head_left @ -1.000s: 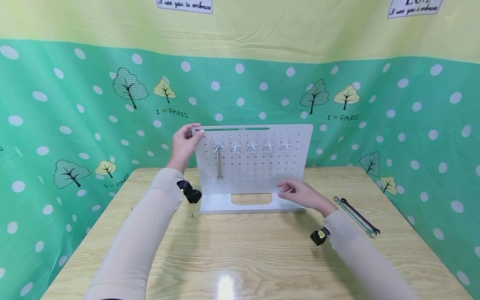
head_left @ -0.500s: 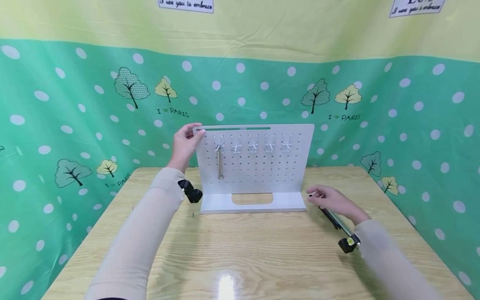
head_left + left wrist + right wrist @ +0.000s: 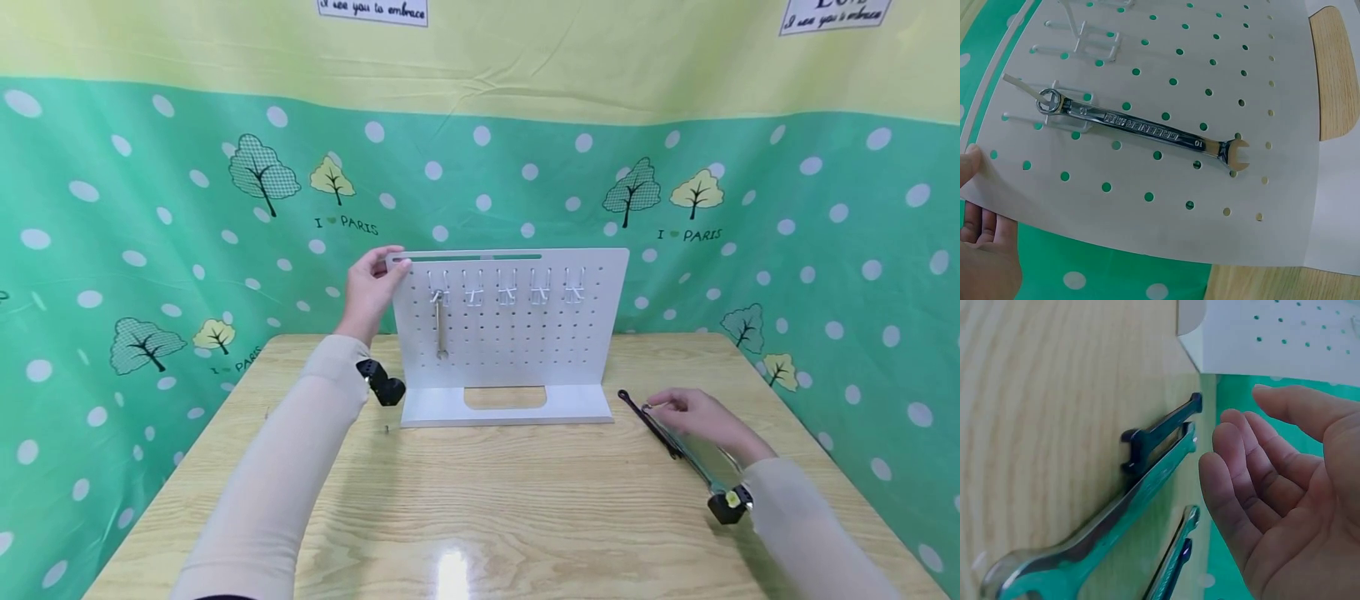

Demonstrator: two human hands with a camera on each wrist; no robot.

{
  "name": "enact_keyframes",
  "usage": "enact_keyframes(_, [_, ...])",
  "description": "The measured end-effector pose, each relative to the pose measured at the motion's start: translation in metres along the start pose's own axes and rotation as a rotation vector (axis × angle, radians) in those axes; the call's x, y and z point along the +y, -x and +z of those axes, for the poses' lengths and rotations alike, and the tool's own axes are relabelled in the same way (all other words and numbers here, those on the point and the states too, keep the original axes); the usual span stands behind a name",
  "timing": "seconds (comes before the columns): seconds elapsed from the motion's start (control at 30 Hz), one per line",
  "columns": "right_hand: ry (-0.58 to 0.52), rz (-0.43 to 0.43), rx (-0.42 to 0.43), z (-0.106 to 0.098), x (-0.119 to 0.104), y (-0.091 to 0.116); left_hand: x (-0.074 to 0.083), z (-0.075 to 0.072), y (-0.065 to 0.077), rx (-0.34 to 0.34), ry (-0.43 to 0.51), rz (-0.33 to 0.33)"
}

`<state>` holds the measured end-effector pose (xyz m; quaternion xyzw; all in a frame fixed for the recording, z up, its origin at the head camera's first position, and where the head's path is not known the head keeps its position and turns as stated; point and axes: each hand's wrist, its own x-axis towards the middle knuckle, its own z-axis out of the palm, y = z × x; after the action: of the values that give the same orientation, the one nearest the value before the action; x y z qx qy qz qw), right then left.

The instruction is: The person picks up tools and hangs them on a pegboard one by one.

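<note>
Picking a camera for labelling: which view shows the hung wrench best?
Left wrist: the hung wrench appears large and whole, its lettering visible. Head shows it small on the pegboard; right wrist doesn't show it.

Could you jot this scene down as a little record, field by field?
Left hand: grips the board at its upper left corner
Right hand: near the loose wrenches, holding nothing
Board: white, full of holes, standing on the table
Hanging wrench: ring end on the leftmost hook
Other hooks: four, nothing on them
Loose wrenches: several, on the table right of the board
Backdrop: yellow above, spotted green below
</note>
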<state>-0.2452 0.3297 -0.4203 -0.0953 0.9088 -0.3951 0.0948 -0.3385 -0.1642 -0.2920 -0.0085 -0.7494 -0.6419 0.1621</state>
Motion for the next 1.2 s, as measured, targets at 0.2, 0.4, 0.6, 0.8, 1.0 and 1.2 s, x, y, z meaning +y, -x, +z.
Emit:
enact_keyframes(0.2, [0.037,0.047,0.015,0.004,0.006,0.001,0.000,0.001,-0.001,0.007,0.007,-0.002])
enact_keyframes(0.4, [0.075,0.049,0.037,0.006,0.011,-0.001,0.000,0.002,-0.001,0.008,0.006,0.001])
enact_keyframes(0.6, [0.097,0.036,0.040,0.009,0.014,-0.004,-0.001,0.001,-0.001,0.011,0.002,0.006])
enact_keyframes(0.8, [0.120,0.031,0.040,0.009,0.014,-0.005,-0.002,0.001,-0.001,0.012,-0.001,0.013])
enact_keyframes(1.0, [0.151,0.048,0.035,0.011,0.010,-0.005,-0.002,0.001,0.000,0.013,-0.007,0.017])
enact_keyframes(1.2, [0.204,0.075,0.048,0.015,0.008,-0.008,-0.002,0.001,0.000,0.013,-0.009,0.019])
